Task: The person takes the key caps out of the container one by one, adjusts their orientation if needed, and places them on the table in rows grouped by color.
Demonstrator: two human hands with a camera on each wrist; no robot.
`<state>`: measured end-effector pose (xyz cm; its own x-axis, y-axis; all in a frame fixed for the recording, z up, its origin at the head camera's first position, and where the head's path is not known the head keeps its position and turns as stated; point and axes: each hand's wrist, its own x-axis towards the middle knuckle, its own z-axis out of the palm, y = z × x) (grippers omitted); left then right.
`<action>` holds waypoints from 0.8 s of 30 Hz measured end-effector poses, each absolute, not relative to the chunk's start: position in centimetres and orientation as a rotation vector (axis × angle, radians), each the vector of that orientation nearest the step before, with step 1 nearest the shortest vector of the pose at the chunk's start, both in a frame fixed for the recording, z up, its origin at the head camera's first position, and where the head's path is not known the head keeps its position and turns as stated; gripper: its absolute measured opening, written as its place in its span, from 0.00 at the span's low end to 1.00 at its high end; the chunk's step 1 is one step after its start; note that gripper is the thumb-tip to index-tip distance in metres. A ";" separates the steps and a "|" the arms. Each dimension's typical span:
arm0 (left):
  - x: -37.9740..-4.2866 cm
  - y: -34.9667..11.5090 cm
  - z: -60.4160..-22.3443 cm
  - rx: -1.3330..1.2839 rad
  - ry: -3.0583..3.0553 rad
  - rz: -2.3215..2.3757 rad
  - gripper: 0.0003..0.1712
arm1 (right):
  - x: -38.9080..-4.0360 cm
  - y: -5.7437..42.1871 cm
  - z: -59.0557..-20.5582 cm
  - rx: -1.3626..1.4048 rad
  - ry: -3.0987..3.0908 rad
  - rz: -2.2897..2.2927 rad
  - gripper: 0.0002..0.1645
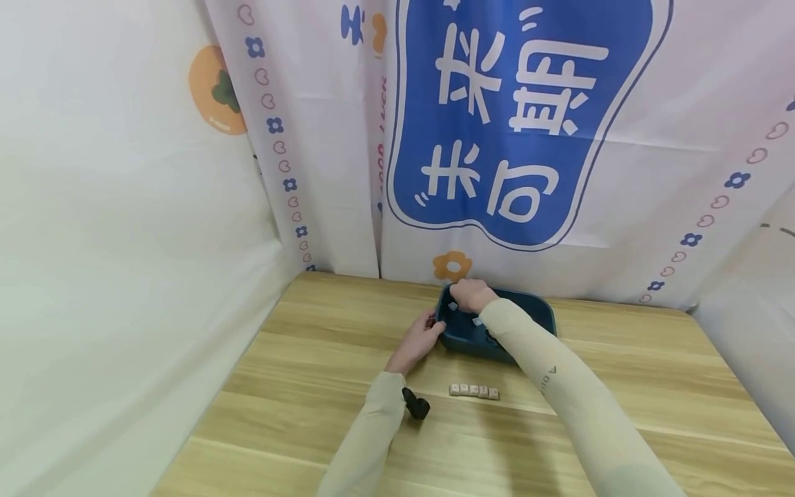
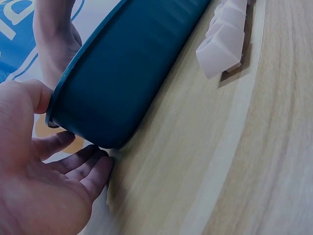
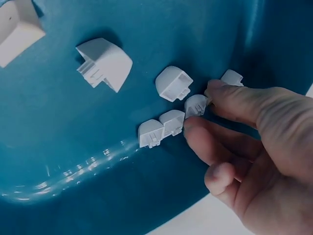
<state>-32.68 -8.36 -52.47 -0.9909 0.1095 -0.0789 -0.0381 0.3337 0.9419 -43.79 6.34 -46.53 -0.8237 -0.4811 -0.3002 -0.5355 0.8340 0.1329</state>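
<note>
A dark teal plastic basin (image 1: 466,346) stands at the far edge of the table. My left hand (image 1: 417,343) holds its left end; in the left wrist view the thumb lies at the basin's rim (image 2: 80,51), the other fingers against the outside below it. Inside the basin my right hand (image 3: 244,142) pinches a small white keycap (image 3: 196,105) between thumb and index finger. Two more keycaps (image 3: 162,128) sit side by side right next to it. Other loose keycaps (image 3: 174,83) lie about the basin floor, several with their stems showing.
On the wooden table (image 1: 348,324), nearer than the basin, a short row of white keycaps (image 1: 474,391) lies in line. A printed white and blue cloth (image 1: 522,124) hangs right behind the basin. White sheeting (image 1: 124,241) rises along the table's left side.
</note>
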 end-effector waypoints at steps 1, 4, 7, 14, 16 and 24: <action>-32.7 -8.3 -52.4 0.069 2.461 1.741 0.34 | -43.8 6.3 -46.5 -0.774 2.759 0.315 0.06; -32.7 -8.2 -52.5 0.082 2.469 1.737 0.34 | -43.9 6.5 -46.6 -0.765 2.751 0.310 0.06; -32.8 -8.2 -52.6 0.082 2.467 1.733 0.33 | -43.9 6.7 -46.5 -0.753 2.746 0.238 0.05; -32.9 -8.2 -52.4 0.070 2.419 1.780 0.32 | -43.4 7.3 -45.3 -0.758 2.695 -0.026 0.09; -32.9 -8.2 -52.3 0.068 2.421 1.778 0.32 | -43.3 7.4 -45.0 -0.782 2.690 -0.072 0.09; -33.0 -8.1 -52.6 0.060 2.453 1.762 0.32 | -42.9 7.9 -43.6 -0.826 2.739 -0.133 0.18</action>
<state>-32.99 -8.06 -52.55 -0.9919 0.1024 -0.0749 -0.0382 0.3215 0.9461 -42.91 7.90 -43.57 -0.7983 -0.5540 -0.2361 -0.5286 0.8324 -0.1661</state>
